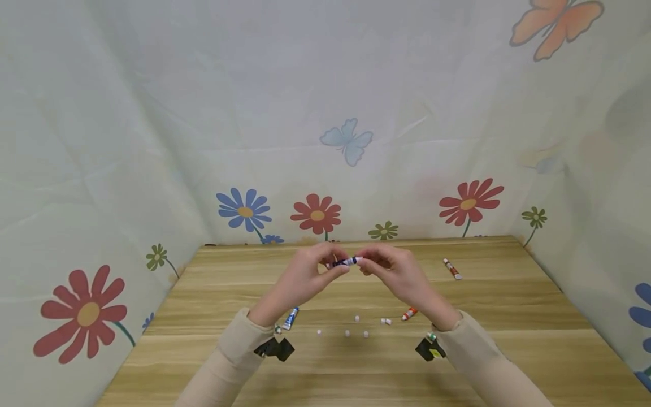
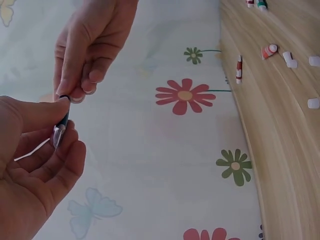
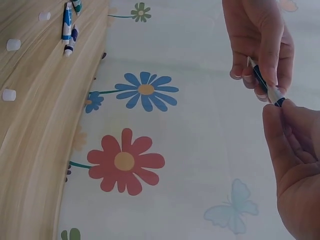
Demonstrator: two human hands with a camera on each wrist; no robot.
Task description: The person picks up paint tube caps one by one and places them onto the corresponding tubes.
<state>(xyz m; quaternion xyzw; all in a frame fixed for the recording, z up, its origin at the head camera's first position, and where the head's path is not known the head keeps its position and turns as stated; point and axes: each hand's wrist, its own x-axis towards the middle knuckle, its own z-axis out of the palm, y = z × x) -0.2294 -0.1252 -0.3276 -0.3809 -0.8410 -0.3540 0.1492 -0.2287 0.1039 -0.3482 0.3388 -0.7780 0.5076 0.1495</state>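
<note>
My left hand (image 1: 307, 275) holds a small dark blue and silver paint tube (image 1: 347, 262) above the table, pinched between thumb and fingers. The thumb and fingertips of my right hand (image 1: 402, 275) grip the white cap (image 1: 359, 259) at the tube's right end. In the left wrist view the tube (image 2: 61, 128) slants between both hands, partly covered by fingers. From the right wrist, its dark body (image 3: 258, 76) shows in the left hand's fingers, while the right fingertips hide the cap.
Several small white caps (image 1: 357, 319) lie scattered on the wooden table (image 1: 335, 384). A blue paint tube (image 1: 291, 318) lies left, an orange-red tube (image 1: 409, 314) near the right wrist, and a red tube (image 1: 452, 269) at the back right. A flowered cloth (image 1: 285, 113) hangs behind.
</note>
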